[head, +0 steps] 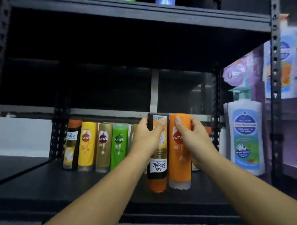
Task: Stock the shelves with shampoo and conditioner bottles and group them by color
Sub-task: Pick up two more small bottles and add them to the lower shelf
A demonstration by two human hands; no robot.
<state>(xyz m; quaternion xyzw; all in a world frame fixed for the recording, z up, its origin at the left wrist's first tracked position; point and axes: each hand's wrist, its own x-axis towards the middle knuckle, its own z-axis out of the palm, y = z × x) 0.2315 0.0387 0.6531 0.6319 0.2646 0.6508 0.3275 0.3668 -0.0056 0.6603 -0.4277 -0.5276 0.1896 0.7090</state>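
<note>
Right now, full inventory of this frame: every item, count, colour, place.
shelf: 1, black metal, holds everything
back-row Shayla bottle: 1, black and orange, far left of back row
yellow Sunsilk bottle: 1, yellow, second in row
gold Sunsilk bottle: 1, gold, third
green Sunsilk bottle: 1, green, fourth
half-hidden bottle: 1, olive-gold, behind left hand
held Shayla bottle: 1, black with orange cap, label upside down, front centre
orange Sunsilk bottle: 1, orange, beside it on the right
pump bottle: 1, white with teal pump, right end
purple pack: 1, purple, above pump bottle
blue item: 1, upper shelf, cut off
left hand: grips held Shayla bottle
right hand: grips orange Sunsilk bottle
</note>
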